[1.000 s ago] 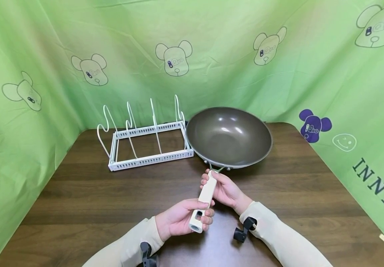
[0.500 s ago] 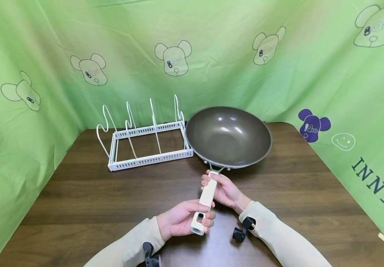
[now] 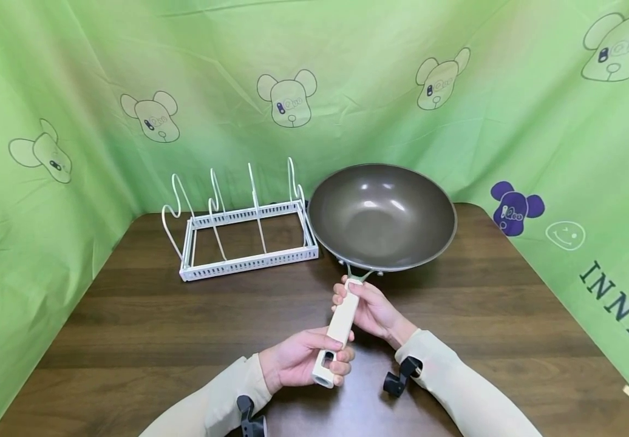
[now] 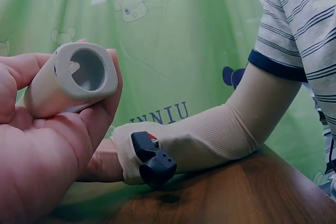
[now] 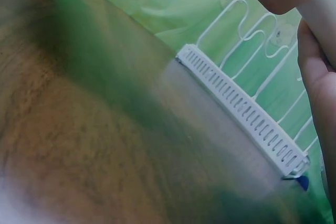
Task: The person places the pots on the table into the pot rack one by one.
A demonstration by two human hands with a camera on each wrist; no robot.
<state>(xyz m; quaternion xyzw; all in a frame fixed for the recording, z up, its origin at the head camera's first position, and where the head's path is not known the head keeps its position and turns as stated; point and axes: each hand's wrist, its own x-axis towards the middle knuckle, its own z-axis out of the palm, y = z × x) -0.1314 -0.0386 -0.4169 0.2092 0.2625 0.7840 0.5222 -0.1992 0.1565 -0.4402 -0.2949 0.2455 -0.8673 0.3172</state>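
The pan is showing a grey-brown inside, while its handle is showing cream. The rack is standing white — slots are patterning its rails. The table is displaying brown wood grain. The cloth is showing green, bearing outlined animal heads, a solid purple head and dark letters. The sleeves are showing beige; dark stripes are crossing the pale shirt — navy is edging its cuff.
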